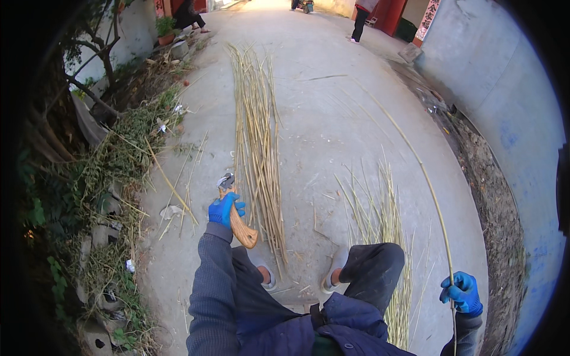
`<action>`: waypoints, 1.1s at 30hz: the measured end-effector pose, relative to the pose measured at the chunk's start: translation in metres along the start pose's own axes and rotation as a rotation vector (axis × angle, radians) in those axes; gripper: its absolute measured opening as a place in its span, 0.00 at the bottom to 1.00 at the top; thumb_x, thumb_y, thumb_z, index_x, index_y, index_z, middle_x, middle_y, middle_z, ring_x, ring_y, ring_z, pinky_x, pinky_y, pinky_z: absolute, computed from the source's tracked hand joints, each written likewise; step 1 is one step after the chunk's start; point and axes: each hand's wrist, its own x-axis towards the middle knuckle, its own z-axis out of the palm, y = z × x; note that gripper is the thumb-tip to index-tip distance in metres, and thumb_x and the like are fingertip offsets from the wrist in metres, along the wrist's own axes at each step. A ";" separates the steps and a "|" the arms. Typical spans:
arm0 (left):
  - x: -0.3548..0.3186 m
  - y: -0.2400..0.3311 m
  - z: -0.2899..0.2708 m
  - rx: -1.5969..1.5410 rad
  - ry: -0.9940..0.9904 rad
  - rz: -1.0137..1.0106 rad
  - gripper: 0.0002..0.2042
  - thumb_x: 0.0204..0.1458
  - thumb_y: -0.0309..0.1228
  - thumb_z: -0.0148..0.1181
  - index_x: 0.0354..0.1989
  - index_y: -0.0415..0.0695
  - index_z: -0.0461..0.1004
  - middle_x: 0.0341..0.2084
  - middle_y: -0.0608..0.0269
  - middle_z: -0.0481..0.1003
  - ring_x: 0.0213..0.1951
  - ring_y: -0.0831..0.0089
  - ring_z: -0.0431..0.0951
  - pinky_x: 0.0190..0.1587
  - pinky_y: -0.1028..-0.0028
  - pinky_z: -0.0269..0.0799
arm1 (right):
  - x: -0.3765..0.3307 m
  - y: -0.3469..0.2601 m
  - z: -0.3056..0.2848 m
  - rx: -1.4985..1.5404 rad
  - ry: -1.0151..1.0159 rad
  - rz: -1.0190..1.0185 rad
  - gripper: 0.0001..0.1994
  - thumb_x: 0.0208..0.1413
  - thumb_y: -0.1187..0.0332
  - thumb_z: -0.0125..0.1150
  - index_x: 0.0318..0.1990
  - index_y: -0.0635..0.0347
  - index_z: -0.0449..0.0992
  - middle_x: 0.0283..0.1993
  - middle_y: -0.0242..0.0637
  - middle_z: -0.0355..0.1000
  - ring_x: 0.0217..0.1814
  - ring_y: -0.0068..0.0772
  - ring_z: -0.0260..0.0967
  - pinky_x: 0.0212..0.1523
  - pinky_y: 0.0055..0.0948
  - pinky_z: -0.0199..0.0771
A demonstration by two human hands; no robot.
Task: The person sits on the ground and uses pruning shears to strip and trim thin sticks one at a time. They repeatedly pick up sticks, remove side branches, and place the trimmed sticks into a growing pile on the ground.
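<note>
My left hand [224,210], in a blue glove, is closed round a hand tool with a curved wooden handle [242,230] and a short metal head [226,181]; its exact kind is unclear. Far to the right, my right hand [462,293], also blue-gloved, grips a long thin cane [428,178] near its lower part. The cane rises from the hand and bends away to the upper left. Between my feet and beyond lies a long pile of tan canes [261,160]. A second pile of thinner, greener stalks [389,219] lies beside my right leg, partly hidden by it.
Dry weeds and rubble [127,148] line the left side, with a few loose stalks [172,184] near them. A grey wall [493,77] and a dirt strip [475,172] bound the right. Two people [360,21] are far ahead, near a potted plant [165,31] and doorways.
</note>
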 end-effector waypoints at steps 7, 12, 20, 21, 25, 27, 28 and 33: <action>0.013 -0.015 0.002 0.024 -0.016 0.015 0.18 0.53 0.37 0.61 0.44 0.34 0.75 0.32 0.49 0.78 0.28 0.61 0.80 0.31 0.66 0.80 | -0.019 0.016 0.011 0.143 0.048 -0.108 0.20 0.54 0.61 0.62 0.45 0.73 0.74 0.24 0.46 0.76 0.23 0.30 0.75 0.22 0.21 0.71; 0.009 -0.021 0.012 0.122 -0.009 -0.109 0.17 0.54 0.37 0.61 0.44 0.35 0.76 0.31 0.50 0.78 0.27 0.63 0.79 0.28 0.68 0.79 | 0.048 0.018 0.075 0.088 -0.185 0.077 0.21 0.61 0.58 0.57 0.50 0.71 0.74 0.31 0.36 0.77 0.29 0.22 0.74 0.29 0.18 0.70; -0.150 0.001 0.041 0.325 -0.524 -0.323 0.18 0.57 0.38 0.61 0.46 0.34 0.75 0.27 0.52 0.78 0.24 0.67 0.79 0.28 0.70 0.79 | 0.208 0.039 0.183 0.379 -0.368 0.113 0.15 0.59 0.60 0.63 0.44 0.65 0.76 0.32 0.34 0.75 0.34 0.22 0.74 0.35 0.19 0.73; -0.173 0.002 0.039 0.291 -0.604 -0.421 0.18 0.57 0.38 0.61 0.47 0.34 0.74 0.27 0.52 0.78 0.24 0.67 0.79 0.28 0.70 0.79 | 0.224 0.040 0.197 0.357 -0.354 0.173 0.15 0.58 0.61 0.64 0.45 0.64 0.75 0.34 0.34 0.76 0.34 0.22 0.75 0.35 0.19 0.75; -0.243 -0.004 0.032 0.396 -0.729 -0.561 0.17 0.60 0.38 0.59 0.48 0.35 0.74 0.27 0.55 0.79 0.26 0.70 0.79 0.31 0.72 0.78 | 0.260 0.042 0.242 0.387 -0.430 0.084 0.13 0.60 0.59 0.62 0.41 0.61 0.75 0.31 0.32 0.77 0.28 0.17 0.71 0.30 0.16 0.72; -0.263 -0.007 0.027 0.429 -0.754 -0.630 0.16 0.61 0.37 0.57 0.48 0.35 0.74 0.27 0.56 0.79 0.27 0.71 0.80 0.32 0.73 0.78 | 0.268 0.040 0.260 0.429 -0.449 0.070 0.16 0.58 0.58 0.64 0.40 0.64 0.75 0.32 0.35 0.77 0.28 0.18 0.71 0.28 0.15 0.71; -0.269 -0.008 0.025 0.437 -0.752 -0.667 0.15 0.61 0.36 0.56 0.48 0.35 0.74 0.27 0.56 0.79 0.27 0.72 0.80 0.32 0.73 0.78 | 0.271 0.040 0.268 0.433 -0.445 0.068 0.16 0.58 0.58 0.64 0.41 0.64 0.75 0.32 0.36 0.77 0.27 0.18 0.70 0.28 0.15 0.71; -0.288 -0.002 0.015 0.481 -0.771 -0.677 0.14 0.60 0.35 0.56 0.44 0.36 0.72 0.27 0.56 0.79 0.26 0.71 0.79 0.30 0.73 0.77 | 0.281 0.039 0.299 0.476 -0.455 0.024 0.17 0.57 0.57 0.66 0.42 0.65 0.75 0.32 0.36 0.77 0.26 0.18 0.70 0.28 0.17 0.72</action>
